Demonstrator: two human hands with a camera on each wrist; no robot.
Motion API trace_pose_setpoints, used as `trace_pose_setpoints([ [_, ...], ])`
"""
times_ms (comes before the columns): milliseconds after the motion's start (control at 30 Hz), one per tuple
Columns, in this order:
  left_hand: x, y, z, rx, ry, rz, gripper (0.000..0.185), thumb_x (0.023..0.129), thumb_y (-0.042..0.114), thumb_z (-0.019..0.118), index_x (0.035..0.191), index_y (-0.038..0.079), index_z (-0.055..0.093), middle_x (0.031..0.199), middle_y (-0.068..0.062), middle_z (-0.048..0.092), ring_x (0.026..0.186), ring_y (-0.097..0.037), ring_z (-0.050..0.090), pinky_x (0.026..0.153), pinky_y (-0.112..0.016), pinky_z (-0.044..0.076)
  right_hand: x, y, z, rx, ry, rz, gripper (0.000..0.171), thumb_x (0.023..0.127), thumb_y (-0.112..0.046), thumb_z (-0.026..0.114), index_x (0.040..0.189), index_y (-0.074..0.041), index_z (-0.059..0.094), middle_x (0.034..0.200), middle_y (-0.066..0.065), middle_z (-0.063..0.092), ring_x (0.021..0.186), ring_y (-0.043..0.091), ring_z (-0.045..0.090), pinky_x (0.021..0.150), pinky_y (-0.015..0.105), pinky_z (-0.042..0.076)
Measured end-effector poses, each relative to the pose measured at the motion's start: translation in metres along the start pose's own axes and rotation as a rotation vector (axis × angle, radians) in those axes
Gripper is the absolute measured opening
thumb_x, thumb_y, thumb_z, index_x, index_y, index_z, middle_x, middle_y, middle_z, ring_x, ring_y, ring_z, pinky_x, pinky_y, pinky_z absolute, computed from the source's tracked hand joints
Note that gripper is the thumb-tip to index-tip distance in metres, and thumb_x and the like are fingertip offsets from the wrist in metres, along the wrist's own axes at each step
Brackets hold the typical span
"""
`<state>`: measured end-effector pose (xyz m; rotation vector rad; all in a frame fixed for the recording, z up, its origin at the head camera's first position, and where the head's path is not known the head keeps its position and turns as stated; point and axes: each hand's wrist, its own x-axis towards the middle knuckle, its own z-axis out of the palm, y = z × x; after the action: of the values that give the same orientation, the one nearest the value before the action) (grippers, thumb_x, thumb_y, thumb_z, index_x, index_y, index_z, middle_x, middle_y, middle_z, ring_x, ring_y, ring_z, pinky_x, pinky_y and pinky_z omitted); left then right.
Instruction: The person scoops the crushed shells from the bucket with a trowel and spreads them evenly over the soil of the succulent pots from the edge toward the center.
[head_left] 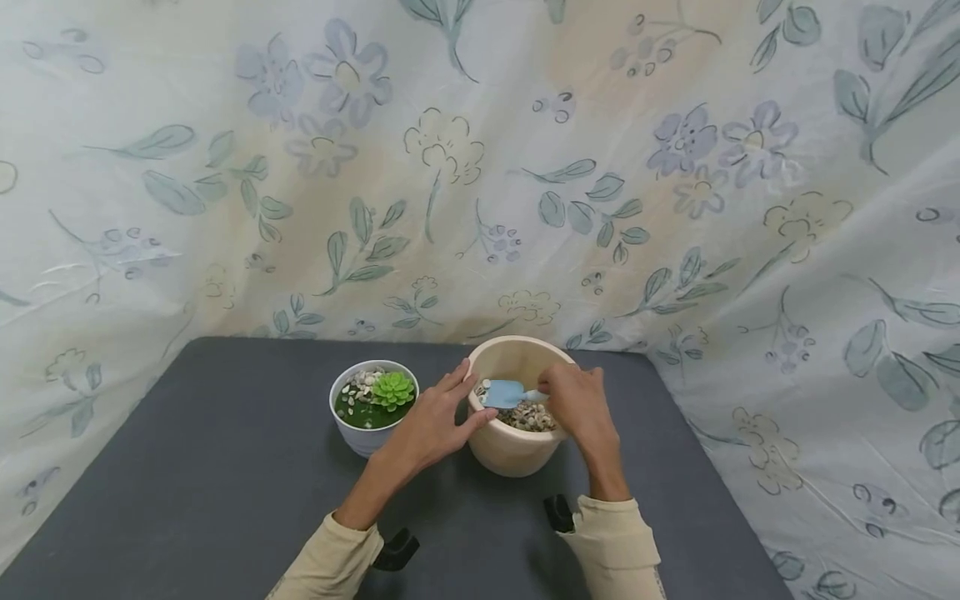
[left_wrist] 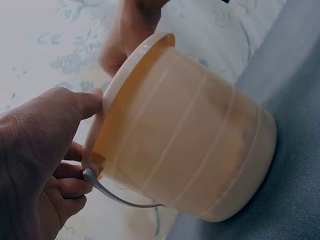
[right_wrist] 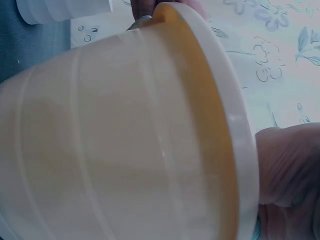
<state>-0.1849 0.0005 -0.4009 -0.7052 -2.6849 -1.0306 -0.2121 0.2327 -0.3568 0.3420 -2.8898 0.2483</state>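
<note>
A cream pot stands on the dark grey table, with pebbles inside it. My left hand grips its near-left rim, thumb on the edge and the other fingers curled beside the wall. My right hand reaches over the pot's right side and pinches the handle of a small blue scoop, whose blade lies just above the pebbles. In the right wrist view the cream pot fills the frame and part of my right hand shows behind its rim.
A white pot with a green succulent, dark filling and some pebbles stands just left of the cream pot. A thin metal wire handle hangs from the cream pot. Floral cloth hangs behind and at both sides of the table.
</note>
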Motion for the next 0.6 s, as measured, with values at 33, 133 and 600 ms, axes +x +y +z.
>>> trace_pose_setpoints([
  [33,0.000,0.000,0.000,-0.004,-0.002,-0.001,0.074,0.100,0.050,0.067,0.155,0.004,0.050,0.169,-0.020,0.036,0.151,-0.044,0.044,0.116,-0.060,0.046,-0.001,0.001,-0.001,0.011,0.007,0.003,0.030,0.091,0.000,0.076,0.067,-0.018,0.076,0.075,0.003,0.077,0.071,0.025,0.066,0.076,0.047,0.035],
  [133,0.000,0.002,0.000,-0.011,-0.013,-0.008,0.074,0.100,0.051,0.067,0.155,0.005,0.050,0.169,-0.019,0.035,0.152,-0.044,0.043,0.117,-0.060,0.045,-0.005,0.005,-0.005,0.021,0.027,0.002,0.028,0.093,-0.002,0.075,0.070,-0.018,0.076,0.077,0.003,0.077,0.070,0.024,0.065,0.076,0.047,0.036],
  [600,-0.003,0.001,0.005,-0.020,0.023,-0.006,0.073,0.099,0.052,0.068,0.154,0.008,0.053,0.168,-0.018,0.038,0.153,-0.041,0.043,0.118,-0.058,0.045,-0.024,0.017,-0.016,0.066,0.152,-0.014,0.016,0.096,-0.005,0.072,0.089,-0.015,0.083,0.082,0.006,0.079,0.066,0.023,0.064,0.068,0.042,0.040],
])
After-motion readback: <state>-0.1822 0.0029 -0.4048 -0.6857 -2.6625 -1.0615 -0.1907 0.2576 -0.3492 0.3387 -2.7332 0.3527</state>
